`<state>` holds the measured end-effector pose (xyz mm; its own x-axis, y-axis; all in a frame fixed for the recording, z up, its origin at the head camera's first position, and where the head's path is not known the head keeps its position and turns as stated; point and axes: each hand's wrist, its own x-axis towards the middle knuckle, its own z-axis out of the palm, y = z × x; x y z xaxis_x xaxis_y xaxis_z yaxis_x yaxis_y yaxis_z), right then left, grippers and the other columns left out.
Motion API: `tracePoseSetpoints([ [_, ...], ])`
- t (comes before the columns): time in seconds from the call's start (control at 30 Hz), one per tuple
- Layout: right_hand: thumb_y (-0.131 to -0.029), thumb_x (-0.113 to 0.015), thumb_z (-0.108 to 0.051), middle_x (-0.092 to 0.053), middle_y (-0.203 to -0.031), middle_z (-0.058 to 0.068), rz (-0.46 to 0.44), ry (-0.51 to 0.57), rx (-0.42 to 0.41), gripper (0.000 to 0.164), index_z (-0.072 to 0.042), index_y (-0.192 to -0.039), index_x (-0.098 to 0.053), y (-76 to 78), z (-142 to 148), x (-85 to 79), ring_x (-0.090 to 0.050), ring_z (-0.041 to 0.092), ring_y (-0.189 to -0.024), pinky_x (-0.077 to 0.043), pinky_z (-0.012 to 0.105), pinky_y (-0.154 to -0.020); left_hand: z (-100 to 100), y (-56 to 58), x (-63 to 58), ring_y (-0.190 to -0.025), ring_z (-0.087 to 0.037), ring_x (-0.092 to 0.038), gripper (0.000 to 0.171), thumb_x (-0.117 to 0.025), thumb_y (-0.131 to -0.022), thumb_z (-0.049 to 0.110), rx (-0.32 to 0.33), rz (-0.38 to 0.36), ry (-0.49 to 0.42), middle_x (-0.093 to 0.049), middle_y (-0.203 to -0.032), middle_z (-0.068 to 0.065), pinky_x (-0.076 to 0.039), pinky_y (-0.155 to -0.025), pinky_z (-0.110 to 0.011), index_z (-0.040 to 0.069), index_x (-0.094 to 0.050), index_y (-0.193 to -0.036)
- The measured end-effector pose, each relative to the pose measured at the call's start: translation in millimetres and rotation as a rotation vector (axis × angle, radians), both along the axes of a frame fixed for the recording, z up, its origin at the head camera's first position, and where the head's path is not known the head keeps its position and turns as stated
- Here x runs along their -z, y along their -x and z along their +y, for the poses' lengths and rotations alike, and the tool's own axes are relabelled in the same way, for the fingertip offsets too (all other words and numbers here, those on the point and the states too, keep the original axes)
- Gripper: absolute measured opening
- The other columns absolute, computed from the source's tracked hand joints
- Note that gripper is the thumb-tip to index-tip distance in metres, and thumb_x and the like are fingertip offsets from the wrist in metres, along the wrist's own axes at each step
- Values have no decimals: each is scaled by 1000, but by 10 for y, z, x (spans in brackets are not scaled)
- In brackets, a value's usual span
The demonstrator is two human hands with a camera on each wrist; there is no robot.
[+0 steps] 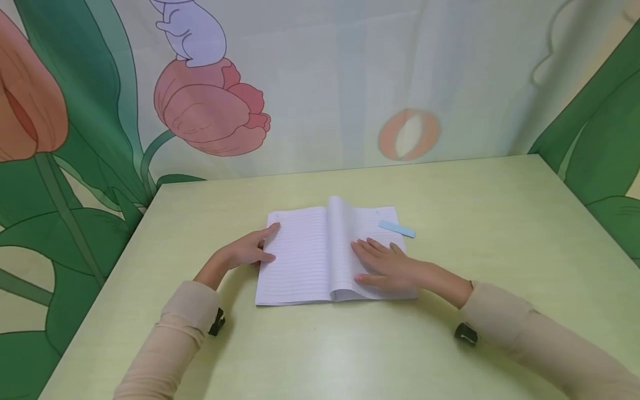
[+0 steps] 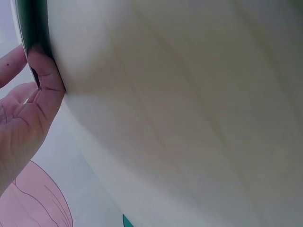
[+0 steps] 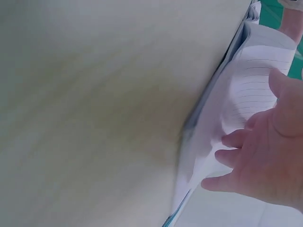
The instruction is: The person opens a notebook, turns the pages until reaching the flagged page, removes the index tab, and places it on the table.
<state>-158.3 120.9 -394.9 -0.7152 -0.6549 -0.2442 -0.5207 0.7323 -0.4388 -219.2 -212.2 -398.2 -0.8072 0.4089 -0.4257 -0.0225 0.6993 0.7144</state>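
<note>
An open notebook [image 1: 295, 261] with lined pages lies on the table, a raised page [image 1: 340, 239] curling up at its middle. My left hand [image 1: 246, 248] grips the notebook's left edge, thumb and forefinger over the page; in the left wrist view, other fingers of the left hand [image 2: 35, 104] bend beneath the dark green cover [image 2: 32, 23]. On the right page, my right hand [image 1: 387, 264] lies with fingers spread, its fingertips at the base of the curled page. A light blue flat strip [image 1: 396, 228] lies across the right page's upper outer edge.
The pale green table [image 1: 320, 355] reaches back to a curtain [image 1: 320, 83] printed with flowers and leaves. Small black clips [image 1: 466, 334] hang by both sleeve cuffs.
</note>
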Motion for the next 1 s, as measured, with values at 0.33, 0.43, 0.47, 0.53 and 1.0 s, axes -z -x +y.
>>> tracePoseSetpoints([
  [0.33,-94,-40,-46,-3,-152,6,-60,59,-137,73,-11,-147,-4,43,-515,-34,-1,27,-137,-5,59,-102,-14,12,-17,-69,-23,-48,65,-29,-97,45,-43,-129,-98,-35,-129,-21,-44,-64,-32,13,-2,-147],
  [0.43,-94,-39,-47,-3,-152,3,-73,48,-191,72,-14,-148,-6,-4,-631,-41,-2,26,-137,-7,57,-103,10,11,-36,-69,-23,-49,67,-16,-95,55,-82,-168,-111,-45,-97,-18,-45,-63,-33,6,-18,-141],
  [0.47,-94,-39,-47,-3,-152,2,-74,49,-214,71,-15,-148,-6,-24,-659,-40,-3,25,-137,-8,55,-103,17,8,-50,-71,-23,-50,67,-14,-94,56,-92,-176,-108,-45,-91,-18,-45,-64,-33,4,-23,-136],
  [0.53,-94,-39,-48,-3,-152,-1,-75,61,-273,69,-17,-148,-8,-68,-701,-48,-7,23,-137,-9,53,-104,26,7,-71,-75,-23,-51,72,-11,-93,59,-106,-189,-100,-47,-93,-16,-45,-65,-33,-1,-29,-128],
  [1.0,-91,-49,-45,-24,-147,-9,-75,178,-658,52,-21,-137,-43,-246,-960,-76,-16,4,-134,-5,60,-101,6,6,-74,-78,-22,-52,90,-10,-87,68,-133,-218,-109,-51,-98,-19,-45,-69,-32,-10,-37,-122],
])
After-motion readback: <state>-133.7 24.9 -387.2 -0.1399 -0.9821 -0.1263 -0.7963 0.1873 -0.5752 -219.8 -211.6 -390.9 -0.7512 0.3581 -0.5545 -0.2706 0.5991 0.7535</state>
